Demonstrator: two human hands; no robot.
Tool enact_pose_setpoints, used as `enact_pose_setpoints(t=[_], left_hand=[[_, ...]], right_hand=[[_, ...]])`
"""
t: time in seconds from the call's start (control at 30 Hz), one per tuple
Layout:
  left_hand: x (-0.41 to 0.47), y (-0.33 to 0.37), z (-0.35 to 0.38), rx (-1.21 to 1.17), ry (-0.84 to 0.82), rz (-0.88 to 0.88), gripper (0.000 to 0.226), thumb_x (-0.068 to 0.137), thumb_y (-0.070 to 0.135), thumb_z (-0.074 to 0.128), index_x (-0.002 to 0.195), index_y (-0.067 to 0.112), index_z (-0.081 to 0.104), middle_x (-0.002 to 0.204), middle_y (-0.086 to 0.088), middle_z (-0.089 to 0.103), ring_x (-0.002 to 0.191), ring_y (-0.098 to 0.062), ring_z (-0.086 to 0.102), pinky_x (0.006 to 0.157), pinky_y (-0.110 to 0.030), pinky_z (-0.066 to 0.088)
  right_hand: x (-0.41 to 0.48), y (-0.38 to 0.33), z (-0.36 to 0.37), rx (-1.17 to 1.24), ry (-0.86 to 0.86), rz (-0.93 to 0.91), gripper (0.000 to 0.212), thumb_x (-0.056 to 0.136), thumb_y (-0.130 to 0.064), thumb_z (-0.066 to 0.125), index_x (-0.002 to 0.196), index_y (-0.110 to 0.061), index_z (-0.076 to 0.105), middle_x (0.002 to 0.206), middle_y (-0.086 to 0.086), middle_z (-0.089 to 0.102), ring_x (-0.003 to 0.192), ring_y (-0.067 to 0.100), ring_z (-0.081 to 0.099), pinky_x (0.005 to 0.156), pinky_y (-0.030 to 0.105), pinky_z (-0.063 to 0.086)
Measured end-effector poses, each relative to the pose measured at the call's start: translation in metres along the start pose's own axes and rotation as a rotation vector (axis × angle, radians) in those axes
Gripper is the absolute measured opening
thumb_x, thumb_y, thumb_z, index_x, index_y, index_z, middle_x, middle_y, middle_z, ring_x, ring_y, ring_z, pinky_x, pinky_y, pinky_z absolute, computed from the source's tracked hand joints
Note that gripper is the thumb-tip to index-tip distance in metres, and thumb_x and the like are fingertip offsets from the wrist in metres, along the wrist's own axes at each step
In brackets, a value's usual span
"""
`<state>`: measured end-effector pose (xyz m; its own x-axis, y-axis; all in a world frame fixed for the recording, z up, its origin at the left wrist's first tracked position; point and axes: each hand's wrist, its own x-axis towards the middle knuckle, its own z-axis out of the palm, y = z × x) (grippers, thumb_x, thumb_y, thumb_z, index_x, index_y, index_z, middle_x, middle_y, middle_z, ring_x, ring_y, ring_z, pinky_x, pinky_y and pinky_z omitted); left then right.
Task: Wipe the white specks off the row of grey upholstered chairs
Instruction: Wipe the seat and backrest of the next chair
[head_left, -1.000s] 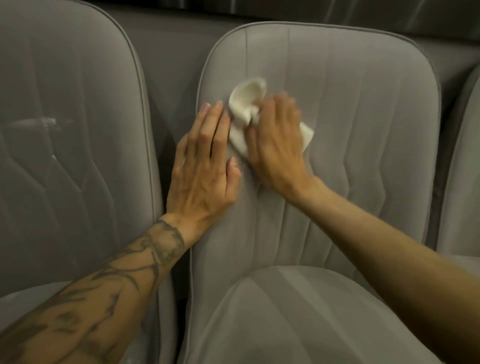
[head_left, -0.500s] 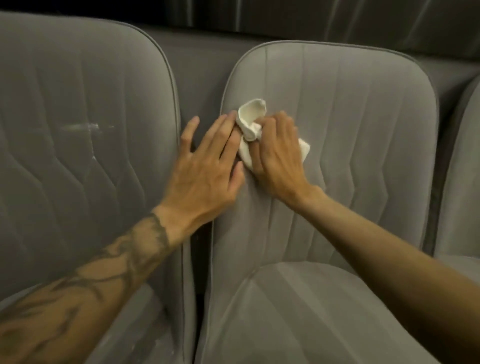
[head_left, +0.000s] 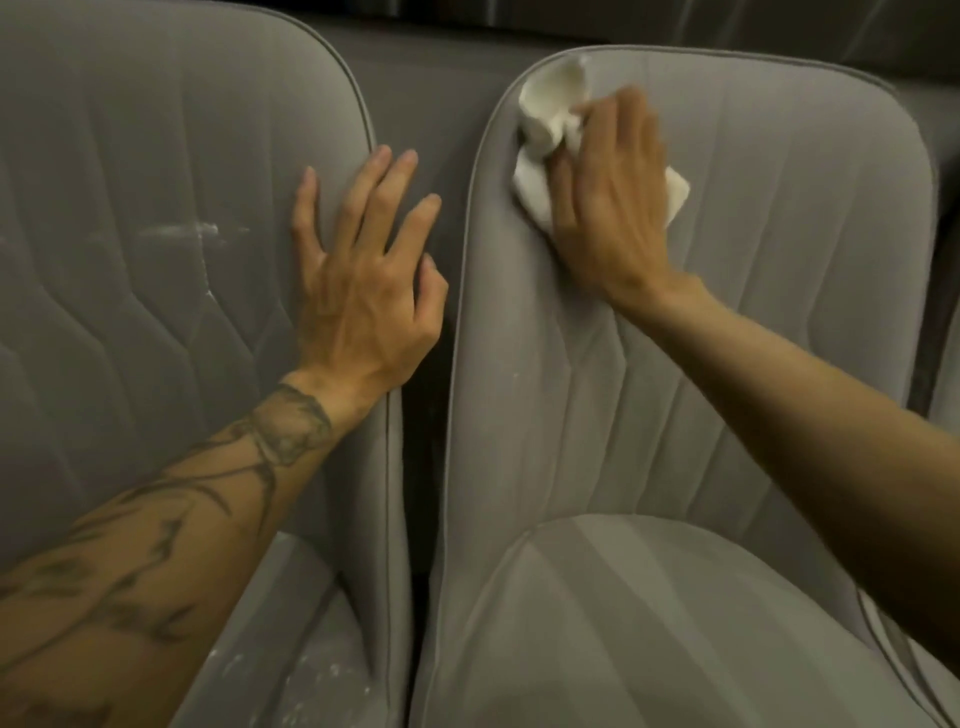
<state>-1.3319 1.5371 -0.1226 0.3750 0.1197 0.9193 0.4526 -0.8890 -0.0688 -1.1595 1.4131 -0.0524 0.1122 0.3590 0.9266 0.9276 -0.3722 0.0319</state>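
Note:
Two grey upholstered chairs stand side by side. My right hand (head_left: 610, 200) presses a crumpled white cloth (head_left: 550, 111) against the upper left corner of the middle chair's backrest (head_left: 753, 270). My left hand (head_left: 363, 291) lies flat with fingers spread on the right edge of the left chair's backrest (head_left: 130, 322), holding nothing. A white smear (head_left: 192, 231) marks that backrest left of my fingers. White specks (head_left: 311, 675) dot the left chair's seat. A few faint specks (head_left: 517, 375) show on the middle backrest below my right wrist.
A dark narrow gap (head_left: 423, 415) separates the two chairs. The edge of a third grey chair (head_left: 948, 364) shows at far right. A grey padded wall (head_left: 436, 88) and dark curtain run behind the backrests.
My left hand has shifted off the middle chair onto the left chair's backrest edge. My right hand has slid the cloth up toward the middle backrest's top left corner. The view has moved closer.

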Motion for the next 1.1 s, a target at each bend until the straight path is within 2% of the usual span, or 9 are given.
enact_pose_setpoints(t=[0.1,0.27,0.33,0.5,0.63,0.73,0.8,0.97,1.1], left_hand=[[-0.001,0.000,0.001,0.000,0.010,0.008,0.046,0.096,0.026,0.050,0.139,0.015,0.058,0.162,-0.007,0.042,0.157,-0.024,0.027,0.126,-0.062,0.008],[-0.001,-0.001,0.002,-0.010,0.017,0.006,0.046,0.095,0.023,0.047,0.138,0.014,0.058,0.160,-0.007,0.045,0.157,-0.024,0.027,0.127,-0.061,0.007],[-0.001,-0.002,0.002,-0.001,-0.004,0.004,0.046,0.095,0.024,0.045,0.138,0.013,0.058,0.160,-0.007,0.045,0.157,-0.024,0.026,0.127,-0.061,0.007],[-0.002,-0.003,0.003,0.013,-0.012,0.010,0.045,0.095,0.023,0.044,0.137,0.013,0.058,0.158,-0.006,0.046,0.157,-0.024,0.025,0.127,-0.061,0.006],[-0.001,-0.002,0.005,0.022,-0.005,0.007,0.044,0.095,0.022,0.045,0.135,0.014,0.059,0.156,-0.005,0.049,0.157,-0.024,0.026,0.126,-0.063,0.009],[-0.001,-0.002,0.007,0.017,0.003,0.004,0.042,0.096,0.023,0.045,0.134,0.014,0.059,0.155,-0.005,0.049,0.157,-0.024,0.025,0.126,-0.062,0.009],[-0.003,-0.002,0.008,0.019,0.010,0.008,0.041,0.096,0.023,0.045,0.134,0.015,0.059,0.154,-0.005,0.050,0.157,-0.024,0.025,0.126,-0.062,0.009],[-0.004,-0.005,0.011,0.028,0.034,0.015,0.038,0.096,0.022,0.047,0.132,0.016,0.060,0.152,-0.004,0.052,0.156,-0.023,0.027,0.126,-0.063,0.010],[-0.003,-0.004,0.012,0.036,0.039,0.014,0.038,0.095,0.021,0.048,0.131,0.016,0.061,0.151,-0.003,0.053,0.156,-0.023,0.028,0.125,-0.063,0.012]], right_hand=[[-0.009,-0.015,0.006,0.056,0.047,0.127,0.027,0.096,-0.025,0.044,0.106,-0.003,0.054,0.108,0.017,0.052,0.097,0.033,0.049,0.087,0.041,0.038],[-0.099,-0.038,-0.005,0.265,-0.195,-0.115,0.024,0.099,-0.025,0.043,0.103,-0.003,0.054,0.104,0.015,0.050,0.092,0.029,0.046,0.083,0.047,0.040],[-0.076,-0.025,-0.002,0.194,-0.148,-0.136,0.024,0.098,-0.025,0.046,0.104,-0.003,0.055,0.103,0.017,0.051,0.091,0.032,0.048,0.081,0.047,0.040],[-0.036,-0.021,0.013,0.134,0.086,0.160,0.021,0.095,-0.021,0.047,0.104,-0.003,0.054,0.103,0.017,0.051,0.094,0.033,0.049,0.084,0.048,0.042],[-0.134,-0.048,0.002,0.363,-0.148,-0.034,0.015,0.096,-0.016,0.050,0.103,-0.003,0.052,0.104,0.015,0.048,0.091,0.029,0.046,0.082,0.050,0.042],[-0.161,-0.039,-0.003,0.352,-0.258,-0.155,0.022,0.095,-0.023,0.047,0.107,-0.006,0.054,0.109,0.012,0.051,0.095,0.027,0.047,0.083,0.049,0.042],[-0.134,-0.023,0.007,0.249,-0.166,-0.090,0.024,0.094,-0.019,0.047,0.105,-0.001,0.057,0.105,0.018,0.056,0.092,0.033,0.049,0.080,0.052,0.042],[-0.110,-0.022,0.025,0.252,0.086,0.199,0.012,0.096,-0.017,0.048,0.103,-0.008,0.050,0.105,0.009,0.048,0.093,0.024,0.043,0.083,0.043,0.039],[-0.202,-0.044,0.015,0.381,-0.128,0.053,0.021,0.098,-0.023,0.043,0.103,-0.005,0.053,0.105,0.012,0.049,0.094,0.028,0.045,0.085,0.045,0.040]])
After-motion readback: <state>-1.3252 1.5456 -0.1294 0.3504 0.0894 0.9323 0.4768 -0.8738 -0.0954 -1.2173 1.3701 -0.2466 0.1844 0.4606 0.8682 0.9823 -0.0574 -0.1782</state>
